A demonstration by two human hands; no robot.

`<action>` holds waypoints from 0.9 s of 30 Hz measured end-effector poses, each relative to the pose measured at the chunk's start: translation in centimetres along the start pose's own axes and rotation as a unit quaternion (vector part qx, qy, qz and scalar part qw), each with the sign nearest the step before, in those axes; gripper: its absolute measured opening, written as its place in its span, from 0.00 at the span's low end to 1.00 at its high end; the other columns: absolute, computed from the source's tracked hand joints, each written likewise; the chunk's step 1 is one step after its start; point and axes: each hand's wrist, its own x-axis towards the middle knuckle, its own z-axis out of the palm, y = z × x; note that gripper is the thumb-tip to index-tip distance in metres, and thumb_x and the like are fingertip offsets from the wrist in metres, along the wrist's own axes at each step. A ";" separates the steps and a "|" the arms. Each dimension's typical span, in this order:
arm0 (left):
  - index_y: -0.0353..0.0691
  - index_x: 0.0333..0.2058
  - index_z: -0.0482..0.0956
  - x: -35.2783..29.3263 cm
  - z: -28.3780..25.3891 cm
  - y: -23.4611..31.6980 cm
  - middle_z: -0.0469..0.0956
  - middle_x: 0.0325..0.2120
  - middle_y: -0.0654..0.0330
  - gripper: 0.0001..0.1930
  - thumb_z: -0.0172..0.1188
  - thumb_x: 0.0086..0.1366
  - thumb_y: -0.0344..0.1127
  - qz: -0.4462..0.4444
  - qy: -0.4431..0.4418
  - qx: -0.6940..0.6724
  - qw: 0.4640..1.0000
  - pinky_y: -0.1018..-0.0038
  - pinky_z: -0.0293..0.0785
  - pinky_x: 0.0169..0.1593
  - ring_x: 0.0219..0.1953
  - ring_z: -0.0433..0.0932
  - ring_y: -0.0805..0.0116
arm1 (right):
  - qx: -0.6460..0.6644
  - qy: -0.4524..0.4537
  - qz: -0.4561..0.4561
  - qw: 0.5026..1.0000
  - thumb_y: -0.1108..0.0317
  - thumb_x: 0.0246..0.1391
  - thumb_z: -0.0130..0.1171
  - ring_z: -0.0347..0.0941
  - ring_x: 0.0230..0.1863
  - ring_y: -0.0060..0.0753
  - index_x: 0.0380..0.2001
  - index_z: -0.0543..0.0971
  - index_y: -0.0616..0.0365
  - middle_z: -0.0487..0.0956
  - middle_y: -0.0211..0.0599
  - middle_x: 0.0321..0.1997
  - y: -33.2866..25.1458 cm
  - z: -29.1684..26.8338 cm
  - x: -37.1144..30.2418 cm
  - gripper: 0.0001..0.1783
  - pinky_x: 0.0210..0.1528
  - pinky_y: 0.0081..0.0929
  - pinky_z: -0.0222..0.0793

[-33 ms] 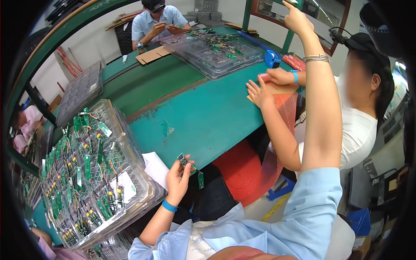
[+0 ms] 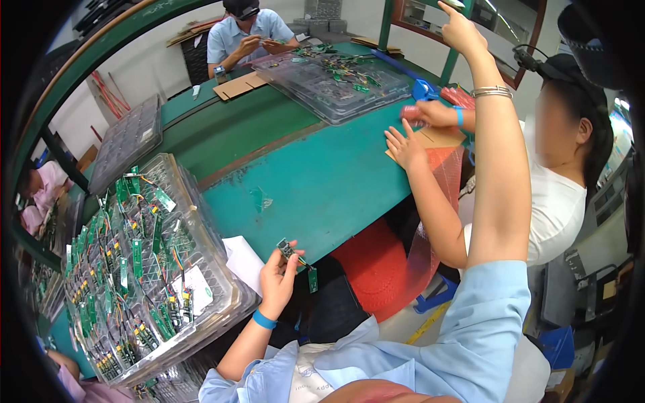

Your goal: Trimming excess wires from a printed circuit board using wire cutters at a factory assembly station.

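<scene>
My left hand (image 2: 275, 281), with a blue band at the wrist, pinches a small circuit board (image 2: 285, 248) over the near edge of the green bench. Wires run from it to a narrow green board (image 2: 312, 279) that hangs beside the fingers. High at the upper right, my right hand (image 2: 463, 32) is raised with its index finger stretched out. Its fingertips are by a small pale object (image 2: 455, 3) cut off by the top edge, and whether they touch it I cannot tell. A stacked clear plastic tray (image 2: 232, 295) full of wired boards stands left of my left hand.
White paper (image 2: 242, 263) lies beside the tray. At right, a co-worker's hands (image 2: 408, 149) work over brown cardboard (image 2: 437, 138) with a red item (image 2: 412, 114). Another clear tray (image 2: 322, 111) of boards lies farther back, before a second person. A red stool (image 2: 369, 275) is below the bench.
The co-worker's hand with the red item has lifted slightly away from their other hand and is blurred. Both my hands keep their poses; the view has shifted a little.
</scene>
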 end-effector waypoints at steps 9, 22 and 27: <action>0.33 0.44 0.66 -0.8 -0.4 0.0 0.73 0.30 0.60 0.14 0.46 0.59 0.29 -0.051 0.006 -0.022 0.998 0.85 0.66 0.29 0.24 0.69 0.78 | 0.066 -0.053 -0.243 0.966 0.67 0.38 0.49 0.70 0.34 0.45 0.45 0.66 0.53 0.74 0.48 0.34 -4.2 -3.7 -16.1 0.24 0.36 0.34 0.65; 0.32 0.45 0.65 0.0 -0.1 0.0 0.72 0.33 0.57 0.14 0.45 0.60 0.28 -0.022 -0.023 -0.113 0.993 0.82 0.69 0.36 0.28 0.70 0.74 | 0.243 -0.013 -0.390 0.888 0.67 0.37 0.53 0.59 0.21 0.30 0.27 0.72 0.55 0.68 0.34 0.20 1.2 -11.2 -28.3 0.10 0.24 0.26 0.55; 0.32 0.45 0.66 -1.1 -0.7 0.3 0.72 0.34 0.56 0.14 0.48 0.58 0.26 -0.019 -0.030 -0.144 0.989 0.81 0.68 0.38 0.30 0.71 0.72 | 0.298 0.081 -0.442 0.842 0.67 0.36 0.55 0.55 0.16 0.25 0.20 0.75 0.56 0.66 0.28 0.15 2.0 -12.8 -28.7 0.06 0.20 0.23 0.52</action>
